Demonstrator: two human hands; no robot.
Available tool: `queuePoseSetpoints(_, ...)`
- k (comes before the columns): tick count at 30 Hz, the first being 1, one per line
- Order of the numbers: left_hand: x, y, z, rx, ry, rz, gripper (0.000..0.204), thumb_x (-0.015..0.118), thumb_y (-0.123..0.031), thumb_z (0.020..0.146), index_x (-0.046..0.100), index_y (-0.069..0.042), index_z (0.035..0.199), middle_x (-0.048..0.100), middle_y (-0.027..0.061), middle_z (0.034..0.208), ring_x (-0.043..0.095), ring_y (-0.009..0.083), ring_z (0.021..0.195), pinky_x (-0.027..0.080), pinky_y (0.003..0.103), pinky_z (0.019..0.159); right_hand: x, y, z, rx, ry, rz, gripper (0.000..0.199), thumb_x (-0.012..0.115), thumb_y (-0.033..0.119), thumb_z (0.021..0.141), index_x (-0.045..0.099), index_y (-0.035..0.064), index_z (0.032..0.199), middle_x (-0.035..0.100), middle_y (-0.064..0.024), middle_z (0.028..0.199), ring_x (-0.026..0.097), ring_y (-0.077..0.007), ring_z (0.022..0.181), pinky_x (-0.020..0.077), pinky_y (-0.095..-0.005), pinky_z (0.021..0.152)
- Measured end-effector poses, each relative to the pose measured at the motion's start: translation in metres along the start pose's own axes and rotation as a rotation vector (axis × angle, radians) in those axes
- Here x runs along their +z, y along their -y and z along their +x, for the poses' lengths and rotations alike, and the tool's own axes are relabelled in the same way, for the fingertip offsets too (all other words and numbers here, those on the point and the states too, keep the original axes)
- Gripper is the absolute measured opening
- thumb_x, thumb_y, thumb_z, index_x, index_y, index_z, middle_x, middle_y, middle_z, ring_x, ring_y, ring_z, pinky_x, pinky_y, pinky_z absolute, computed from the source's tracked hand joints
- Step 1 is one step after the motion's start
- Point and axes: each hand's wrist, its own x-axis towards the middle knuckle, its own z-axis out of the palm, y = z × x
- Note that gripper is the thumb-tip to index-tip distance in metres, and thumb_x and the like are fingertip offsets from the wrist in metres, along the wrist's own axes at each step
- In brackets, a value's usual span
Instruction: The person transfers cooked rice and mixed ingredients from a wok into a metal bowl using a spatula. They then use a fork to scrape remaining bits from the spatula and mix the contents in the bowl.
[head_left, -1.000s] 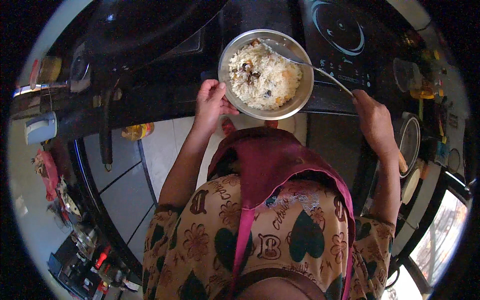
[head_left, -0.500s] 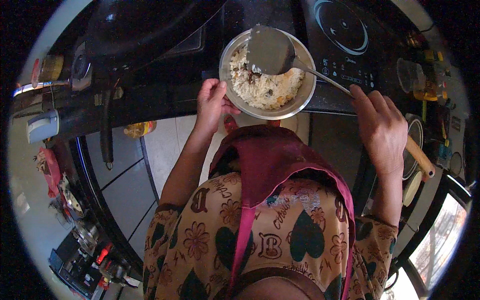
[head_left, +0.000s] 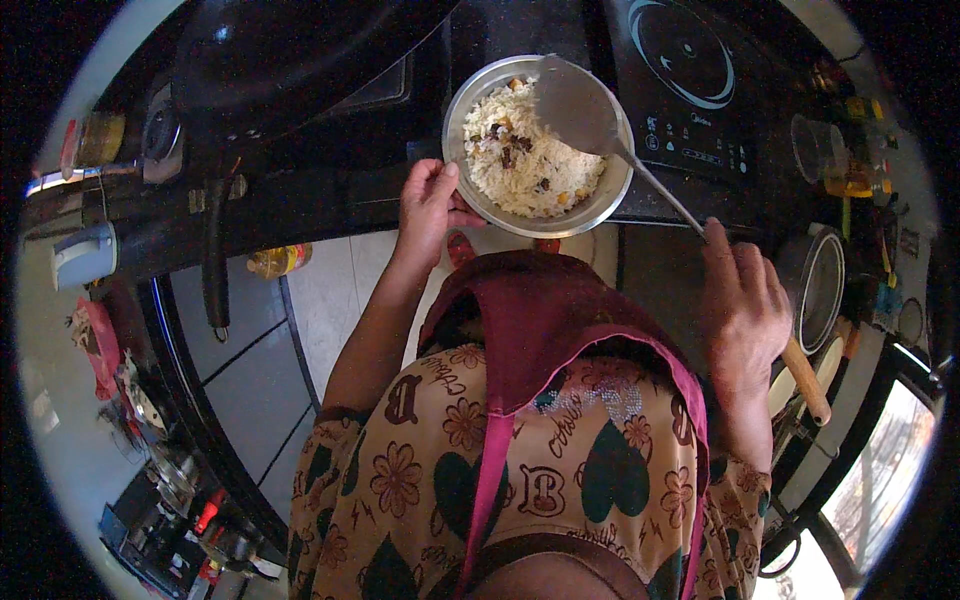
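Observation:
A round steel bowl sits at the near edge of the black counter, partly filled with rice that has dark and orange bits mixed in. At the bowl's left side, my left hand grips the rim with the thumb on top. My right hand is closed round the wooden handle of a wok spatula. Its wide metal blade is over the far right part of the bowl, covering some of the rice. Whether the blade touches the rice, I cannot tell.
Right of the bowl lies a black induction cooktop. A big dark wok stands at the far left, with a black handle jutting past the counter edge. An oil bottle is below the counter; a pot is at the right.
My right hand has moved toward me and slightly left. The spatula blade has shifted right and toward me, uncovering rice at the bowl's far left. My left hand stays on the rim.

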Motion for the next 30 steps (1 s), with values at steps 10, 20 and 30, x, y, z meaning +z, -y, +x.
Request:
queuePoseSetpoints(10, -0.002, -0.001, 0.002, -0.025, 0.011, 0.031, 0.023, 0.05, -0.025, 0.094, 0.046, -0.003, 0.099, 0.058, 0.0094, 0.082, 0.061, 0.0174, 0.062, 0.056, 0.032, 0.05, -0.001, 0.005, -0.004, 0.022, -0.039, 0.146, 0.04, 0.057, 0.011, 0.072, 0.061, 0.0099, 0.112, 0.05, -0.005, 0.078, 0.055, -0.0201, 0.067, 0.0467, -0.0321, 0.055)
queuePoseSetpoints(20, 0.001, -0.005, -0.002, -0.034, -0.009, 0.036, 0.023, 0.051, -0.026, 0.094, 0.046, -0.004, 0.099, 0.058, 0.0074, 0.076, 0.06, 0.0159, 0.058, 0.056, 0.032, 0.049, 0.024, 0.029, -0.013, -0.027, -0.104, 0.007, 0.045, 0.054, 0.017, 0.072, 0.061, 0.0105, 0.116, 0.051, -0.003, 0.083, 0.051, -0.0161, 0.066, 0.0435, -0.0278, 0.054)
queuePoseSetpoints(30, -0.001, -0.003, 0.0, -0.047, 0.008, 0.016, 0.024, 0.053, -0.028, 0.093, 0.046, -0.005, 0.096, 0.056, 0.0056, 0.073, 0.058, 0.0143, 0.057, 0.055, 0.031, 0.047, 0.019, 0.012, -0.011, 0.388, 0.041, 0.383, 0.017, 0.064, 0.011, 0.08, 0.066, 0.0122, 0.096, 0.056, -0.0067, 0.071, 0.059, -0.0261, 0.061, 0.0484, -0.0362, 0.054)
